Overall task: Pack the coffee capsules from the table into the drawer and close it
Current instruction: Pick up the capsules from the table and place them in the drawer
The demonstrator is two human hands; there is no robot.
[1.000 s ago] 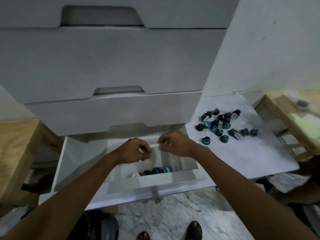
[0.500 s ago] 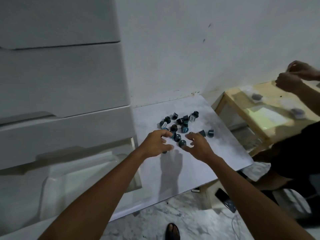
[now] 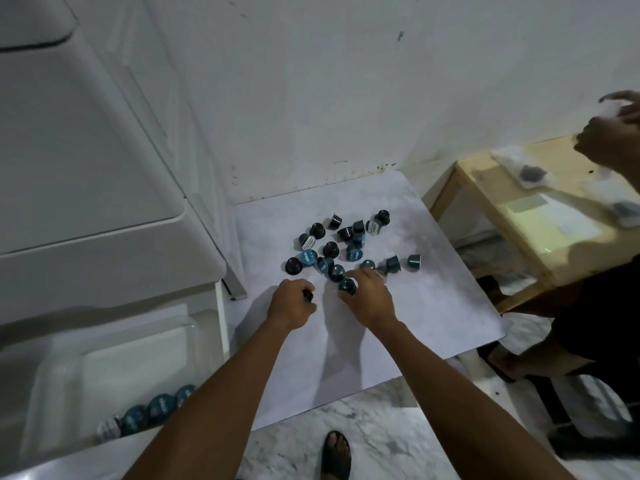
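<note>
Left hand (image 3: 292,303) closed on a dark capsule (image 3: 308,295), right hand (image 3: 369,296) pinching a teal capsule (image 3: 347,286); risk: knuckles scattering the near cluster (image 3: 341,247) off the table (image 3: 398,323).

Glossy foil-topped capsules (image 3: 341,247) lie on a matt white table (image 3: 433,306) beside bare wood (image 3: 540,251).
</note>
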